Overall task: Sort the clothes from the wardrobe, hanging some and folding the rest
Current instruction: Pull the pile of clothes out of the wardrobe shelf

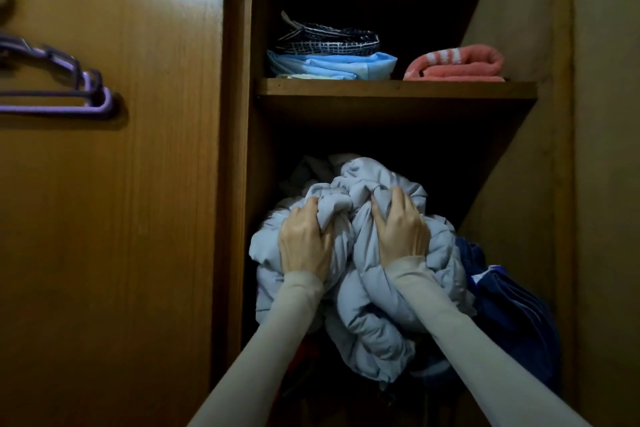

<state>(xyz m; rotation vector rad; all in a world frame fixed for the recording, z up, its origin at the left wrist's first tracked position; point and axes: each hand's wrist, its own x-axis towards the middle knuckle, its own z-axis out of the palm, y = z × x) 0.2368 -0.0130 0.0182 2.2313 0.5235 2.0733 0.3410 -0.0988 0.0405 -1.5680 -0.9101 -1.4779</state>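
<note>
Padding and puff make up the pale blue quilted jacket, bunched in the lower compartment of the wardrobe under the shelf. Both hands are dug into its top: the left hand and the right hand each have their fingers curled tight round a fistful of the fabric, a thick fold standing between them. It should be light for its bulk, soft and springy, with a smooth shell that may slip, so deep handfuls like these seem wiser than a pinch at the edge; a collar or shoulder seam would serve better for hanging, but none can be picked out in the bundle.

Just right of the right hand's fingers and lower, a dark blue garment lies against the jacket and could drag out with it. Beyond the fingers, further back, more crumpled clothing sits in shadow, too dim to name. Above the fingers, on the shelf, lie a folded stack of blue and checked cloth and a rolled pink towel; the shelf's front edge overhangs the way up and out. Well to the left of the left hand, purple hangers hang against the closed door.
</note>
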